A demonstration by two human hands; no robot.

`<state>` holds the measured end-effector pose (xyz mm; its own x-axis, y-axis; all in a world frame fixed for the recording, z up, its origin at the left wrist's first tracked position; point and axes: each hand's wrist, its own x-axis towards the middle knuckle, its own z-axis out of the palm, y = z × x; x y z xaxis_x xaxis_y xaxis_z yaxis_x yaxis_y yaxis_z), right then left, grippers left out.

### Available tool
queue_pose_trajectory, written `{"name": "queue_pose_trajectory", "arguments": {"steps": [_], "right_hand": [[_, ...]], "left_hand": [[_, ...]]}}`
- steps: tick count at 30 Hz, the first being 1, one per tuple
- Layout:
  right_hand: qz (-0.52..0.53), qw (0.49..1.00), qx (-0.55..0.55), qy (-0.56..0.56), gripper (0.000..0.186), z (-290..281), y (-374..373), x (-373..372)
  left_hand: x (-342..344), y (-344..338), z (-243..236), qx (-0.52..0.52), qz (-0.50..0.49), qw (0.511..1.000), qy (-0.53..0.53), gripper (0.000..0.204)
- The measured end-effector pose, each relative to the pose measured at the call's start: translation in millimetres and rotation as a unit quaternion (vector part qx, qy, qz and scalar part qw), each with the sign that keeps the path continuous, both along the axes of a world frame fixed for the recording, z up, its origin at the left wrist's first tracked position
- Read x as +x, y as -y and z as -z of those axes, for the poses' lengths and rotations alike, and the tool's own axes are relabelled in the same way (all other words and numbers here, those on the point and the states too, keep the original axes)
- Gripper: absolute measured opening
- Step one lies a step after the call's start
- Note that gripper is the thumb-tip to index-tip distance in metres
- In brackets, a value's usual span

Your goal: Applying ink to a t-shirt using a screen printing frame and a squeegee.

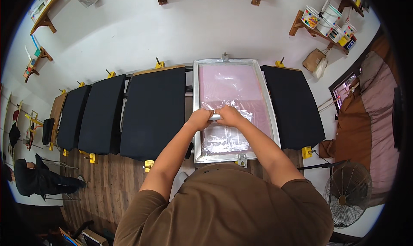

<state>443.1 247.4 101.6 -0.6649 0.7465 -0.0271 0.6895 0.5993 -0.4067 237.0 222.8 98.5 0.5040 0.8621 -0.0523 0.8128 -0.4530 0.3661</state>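
A screen printing frame (196, 91) with a silver metal rim lies over one station of a long row. Its pink mesh (232, 80) carries glossy, wrinkled patches and white ink-like marks across the nearer half. Both hands meet near the middle of the mesh. My left hand (199, 119) is closed round the left end of a silver-grey squeegee (215, 117), and my right hand (230, 116) grips it just to the right. Only a short piece of the squeegee's handle shows between the fists; its blade is hidden.
Black cloth-covered boards (155, 112) stand left of the frame, and another black board (292, 108) lies to its right. Yellow clamps (306, 152) edge the row. A fan (347, 194) stands lower right. White tubs (331, 16) sit on a wall shelf. Someone in dark clothes (38, 177) sits far left.
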Motion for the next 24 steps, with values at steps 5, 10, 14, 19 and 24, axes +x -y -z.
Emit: {"name": "queue_pose_trajectory", "arguments": {"steps": [5, 10, 14, 19, 24], "right_hand": [[0.013, 1.000, 0.010, 0.005, 0.029, -5.1, 3.9, -4.4], [0.027, 0.999, 0.020, 0.013, 0.028, 6.8, 25.5, -1.9], [0.034, 0.999, 0.014, 0.012, 0.028, 2.6, 55.5, -2.4], [0.024, 1.000, 0.011, 0.000, 0.027, 8.0, 85.7, 2.3], [0.017, 1.000, 0.011, -0.008, 0.026, 2.2, 107.1, 3.9]], "left_hand": [[-1.0, 3.4, 7.2, 0.026, -0.001, 1.000, 0.014, 0.021], [4.8, 29.3, 10.8, 0.065, 0.000, 0.997, 0.031, 0.019], [4.5, 57.8, 13.6, 0.081, 0.000, 0.996, 0.039, 0.016], [8.3, 89.3, 7.6, 0.061, -0.004, 0.998, 0.027, 0.016], [9.6, 111.1, 1.8, 0.050, -0.003, 0.997, 0.051, 0.015]]}}
